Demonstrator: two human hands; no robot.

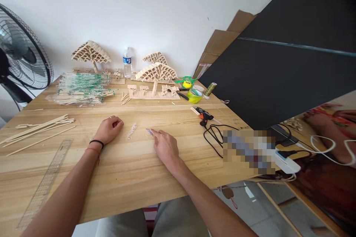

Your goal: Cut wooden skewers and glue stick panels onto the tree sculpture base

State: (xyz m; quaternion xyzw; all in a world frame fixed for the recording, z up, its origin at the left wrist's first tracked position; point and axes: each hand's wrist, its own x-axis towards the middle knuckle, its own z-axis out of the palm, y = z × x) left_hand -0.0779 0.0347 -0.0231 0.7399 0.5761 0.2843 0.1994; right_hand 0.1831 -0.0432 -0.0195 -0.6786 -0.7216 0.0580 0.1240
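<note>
My left hand (109, 129) rests on the wooden table (125, 177), its fingers curled into a loose fist with nothing visible in them. My right hand (166, 147) is closed, its fingertips gripping a small thin grey-blue blade (149, 131) held low against the tabletop. A few pale crumbs lie beside the blade. Between the two hands sits a narrow heap of whitish scraps (131, 130). What exactly these scraps are is too small to tell.
On the left lie bamboo sticks (41, 129) and a clear ruler (46, 181). Farther back are bagged sticks (83, 85), stick-built tree models (157, 76) and a water bottle (127, 63). A corded glue gun (204, 114), tape (194, 96) and thread spool (210, 89) stand right.
</note>
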